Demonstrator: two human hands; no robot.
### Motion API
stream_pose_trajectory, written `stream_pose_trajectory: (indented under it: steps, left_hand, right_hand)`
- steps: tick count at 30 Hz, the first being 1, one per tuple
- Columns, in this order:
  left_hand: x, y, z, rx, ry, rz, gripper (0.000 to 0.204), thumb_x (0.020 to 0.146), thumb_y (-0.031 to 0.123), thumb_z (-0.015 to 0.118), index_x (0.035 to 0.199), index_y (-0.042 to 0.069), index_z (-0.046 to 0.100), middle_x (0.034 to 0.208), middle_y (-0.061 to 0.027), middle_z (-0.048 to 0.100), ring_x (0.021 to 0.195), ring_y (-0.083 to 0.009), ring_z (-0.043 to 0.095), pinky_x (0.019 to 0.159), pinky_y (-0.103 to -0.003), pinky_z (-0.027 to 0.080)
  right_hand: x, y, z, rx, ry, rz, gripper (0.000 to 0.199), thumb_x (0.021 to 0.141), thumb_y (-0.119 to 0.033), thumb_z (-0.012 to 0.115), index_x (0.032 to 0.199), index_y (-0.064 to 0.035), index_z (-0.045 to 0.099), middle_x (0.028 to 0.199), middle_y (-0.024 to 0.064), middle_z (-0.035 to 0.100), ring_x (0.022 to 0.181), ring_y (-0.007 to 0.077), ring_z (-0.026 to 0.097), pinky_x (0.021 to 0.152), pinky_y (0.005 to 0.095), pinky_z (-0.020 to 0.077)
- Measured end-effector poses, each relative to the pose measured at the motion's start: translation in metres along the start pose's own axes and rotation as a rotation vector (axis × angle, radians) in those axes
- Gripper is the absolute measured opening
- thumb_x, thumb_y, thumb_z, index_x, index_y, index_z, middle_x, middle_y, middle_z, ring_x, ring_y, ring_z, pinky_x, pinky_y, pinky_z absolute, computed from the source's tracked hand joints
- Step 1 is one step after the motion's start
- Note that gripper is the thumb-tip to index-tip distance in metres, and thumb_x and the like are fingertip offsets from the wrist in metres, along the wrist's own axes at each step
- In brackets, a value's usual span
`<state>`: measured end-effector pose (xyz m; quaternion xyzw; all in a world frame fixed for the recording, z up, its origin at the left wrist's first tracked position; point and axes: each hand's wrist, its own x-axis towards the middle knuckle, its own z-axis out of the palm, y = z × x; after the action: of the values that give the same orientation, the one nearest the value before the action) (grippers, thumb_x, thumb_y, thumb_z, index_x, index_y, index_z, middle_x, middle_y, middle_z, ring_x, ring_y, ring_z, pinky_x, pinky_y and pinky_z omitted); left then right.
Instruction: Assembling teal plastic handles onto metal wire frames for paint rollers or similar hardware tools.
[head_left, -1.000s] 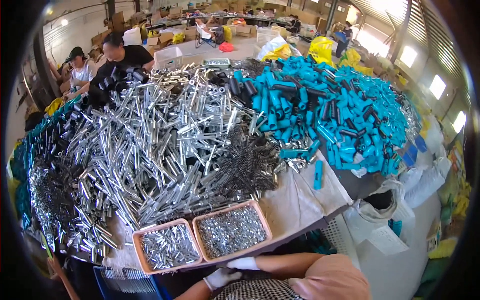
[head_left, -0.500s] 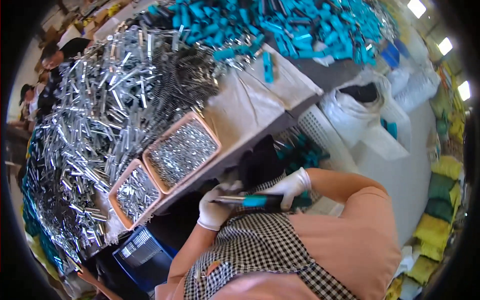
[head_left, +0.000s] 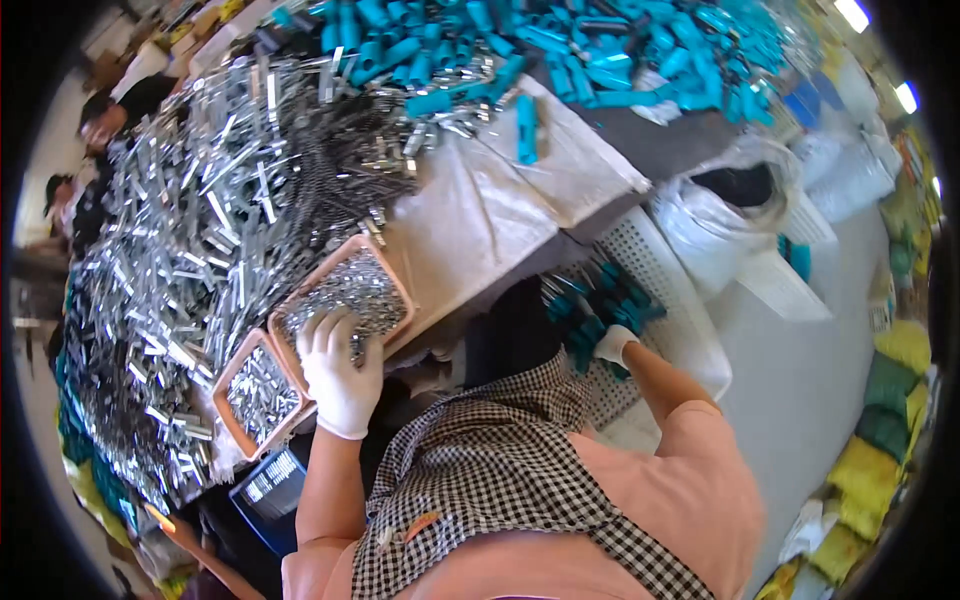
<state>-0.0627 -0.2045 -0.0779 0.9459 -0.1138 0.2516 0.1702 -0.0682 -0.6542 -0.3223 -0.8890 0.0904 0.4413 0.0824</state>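
My left hand [head_left: 342, 372], in a white glove, reaches into a peach plastic tray [head_left: 402, 322] of small shiny metal pieces [head_left: 362, 285]. Its fingers are stretched over the pieces with the thumb apart, and I see nothing held. Over to the right, my gloved right hand [head_left: 614, 347] is down at a white perforated basket [head_left: 690, 335]. Teal-and-black handled tools [head_left: 590, 310] with thin metal ends lie in that basket. The right fingertips are hidden among the handles, so whether they grip one is unclear.
Beside the left hand is a smaller peach tray [head_left: 232, 425] of metal pieces. Metal tubes [head_left: 170, 260], dark springs [head_left: 345, 180] and teal handles [head_left: 600, 60] heap the table. A white sack [head_left: 700, 230] stands right; a blue crate [head_left: 268, 490] sits below. Other people are at far left.
Both hands were together at my waist around a teal-and-black handled tool with a metal shaft. They have parted: left to the tray, right to the basket, the tool no longer between them.
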Motion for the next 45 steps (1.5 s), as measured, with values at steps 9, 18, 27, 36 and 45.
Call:
stream_pose_trajectory:
  steps: [9, 18, 27, 36, 45]
  left_hand:
    - [0.005, 0.003, 0.008, -0.034, 0.066, -0.105, 0.03, 0.069, 0.013, 0.074, 0.096, 0.003, 0.064, 0.105, -0.0133, 0.065, 0.107, -0.0337, 0.059, 0.096, -0.048, 0.044]
    - [-0.005, -0.002, 0.004, -0.156, 0.158, -0.085, 0.03, 0.067, 0.014, 0.078, 0.092, 0.004, 0.063, 0.101, -0.0102, 0.064, 0.106, -0.0305, 0.059, 0.096, -0.048, 0.044]
    - [-0.023, -0.014, -0.01, -0.459, 0.268, -0.074, 0.023, 0.071, 0.012, 0.076, 0.088, 0.003, 0.064, 0.1, -0.011, 0.065, 0.102, -0.03, 0.06, 0.095, -0.044, 0.047]
    - [-0.071, -0.065, -0.08, -0.345, 0.36, -0.275, 0.017, 0.074, 0.003, 0.073, 0.09, 0.001, 0.067, 0.095, -0.0133, 0.068, 0.094, -0.031, 0.065, 0.085, -0.041, 0.052]
    - [-0.078, -0.145, -0.126, -0.028, 0.429, -0.584, 0.021, 0.082, 0.019, 0.072, 0.095, 0.003, 0.068, 0.093, -0.0169, 0.068, 0.087, -0.0333, 0.066, 0.079, -0.041, 0.052]
  right_hand:
    - [0.061, -0.022, -0.03, -0.438, 0.241, 0.122, 0.098, 0.076, -0.059, 0.07, 0.151, -0.007, 0.033, 0.145, 0.0192, 0.047, 0.134, 0.0381, 0.044, 0.112, 0.0495, 0.0326]
    - [-0.054, -0.114, -0.068, 0.308, 0.985, -0.923, 0.009, 0.078, -0.005, 0.067, 0.087, -0.0017, 0.068, 0.082, 0.0186, 0.068, 0.075, 0.038, 0.065, 0.069, 0.0424, 0.052]
    - [-0.197, -0.315, -0.165, 0.156, 0.767, -1.493, 0.02, 0.075, -0.011, 0.075, 0.093, -0.0054, 0.068, 0.085, 0.0123, 0.066, 0.076, 0.0323, 0.065, 0.069, 0.0396, 0.0521]
    - [-0.132, -0.539, -0.24, -0.973, 0.946, -1.126, 0.022, 0.085, -0.029, 0.063, 0.095, -0.0109, 0.072, 0.1, 0.009, 0.07, 0.1, 0.0278, 0.062, 0.081, 0.0412, 0.0503]
    - [-0.142, -0.552, -0.239, -1.031, 0.848, -1.203, 0.022, 0.077, -0.027, 0.069, 0.094, -0.0121, 0.07, 0.104, 0.0115, 0.067, 0.101, 0.0312, 0.059, 0.089, 0.0433, 0.0478]
